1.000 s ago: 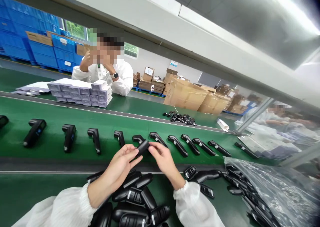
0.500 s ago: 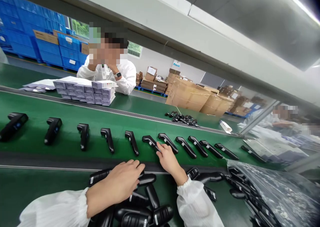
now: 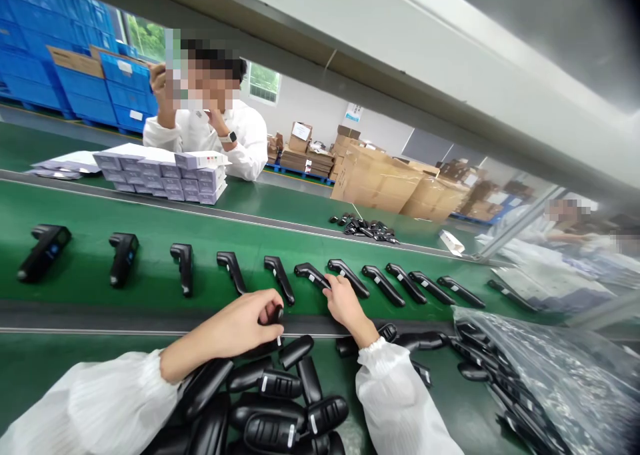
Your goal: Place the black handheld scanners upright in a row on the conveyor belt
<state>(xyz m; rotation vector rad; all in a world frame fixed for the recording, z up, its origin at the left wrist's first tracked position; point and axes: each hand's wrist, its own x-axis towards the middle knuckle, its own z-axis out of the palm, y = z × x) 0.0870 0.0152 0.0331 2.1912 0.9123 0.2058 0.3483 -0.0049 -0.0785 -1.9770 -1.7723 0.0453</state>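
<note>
Stretching from nine to three o'clock, a green worktop (image 3: 85, 275) carries a row of black, bent devices (image 3: 281, 280). At four o'clock a clear plastic bag (image 3: 565, 368) lies partly over black parts. Between six and seven o'clock sits a heap of loose black parts (image 3: 267, 411). A co-worker in white (image 3: 245, 138) is at ten o'clock, behind stacked small boxes (image 3: 165, 181). At seven o'clock the left hand (image 3: 245, 320) has its grip curled inward, pinching a black part (image 3: 275, 313) mostly hidden by the fingers. Near six o'clock the right hand (image 3: 344, 300) touches the lower end of one device (image 3: 311, 275); whether that grip pinches it, I cannot tell.
</note>
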